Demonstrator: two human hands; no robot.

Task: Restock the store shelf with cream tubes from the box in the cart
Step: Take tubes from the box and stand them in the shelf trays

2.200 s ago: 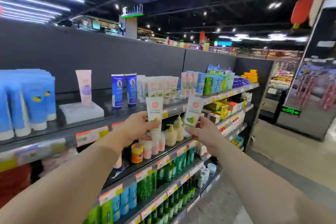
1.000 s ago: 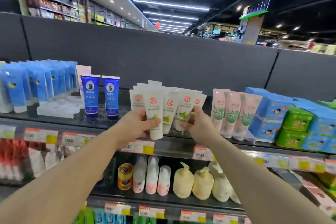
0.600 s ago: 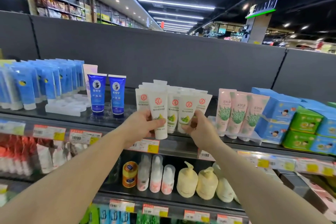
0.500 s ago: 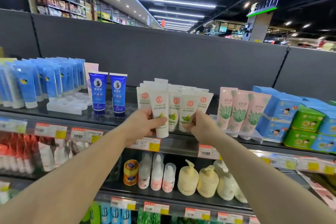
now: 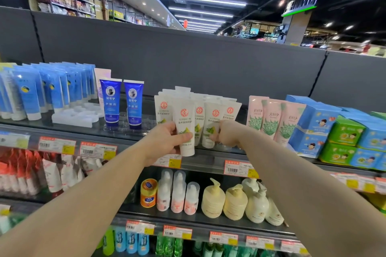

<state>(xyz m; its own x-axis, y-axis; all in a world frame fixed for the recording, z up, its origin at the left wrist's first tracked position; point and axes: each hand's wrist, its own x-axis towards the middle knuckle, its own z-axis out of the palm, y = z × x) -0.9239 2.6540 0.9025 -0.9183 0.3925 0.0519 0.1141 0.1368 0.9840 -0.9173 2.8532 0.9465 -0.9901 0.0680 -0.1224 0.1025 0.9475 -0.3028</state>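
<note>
The top shelf of a grey-backed store unit runs across the view, with price tags along its front edge. Taking the block of white cream tubes at its middle as the landmark: to the left of that block stand two dark blue tubes, and further left a large group of light blue tubes with a white plastic tray in front of them. To the right of the block stand three pink tubes, then stacked blue and green boxes. Below the block, on the next shelf down, sit an orange jar, three small white-and-pink bottles and cream-coloured pump bottles.

Two bare forearms reach up from the bottom corners to the front of the block. The left hand grips one white tube in front of the block's left half, fingers curled round its lower body and thumb across its face; the tube is upright, cap down, its cap hanging past the shelf's front edge. The right hand is at the block's right half, fingers curled against a front tube that stands cap down at the shelf edge; whether it pinches that tube or only touches it cannot be told.
</note>
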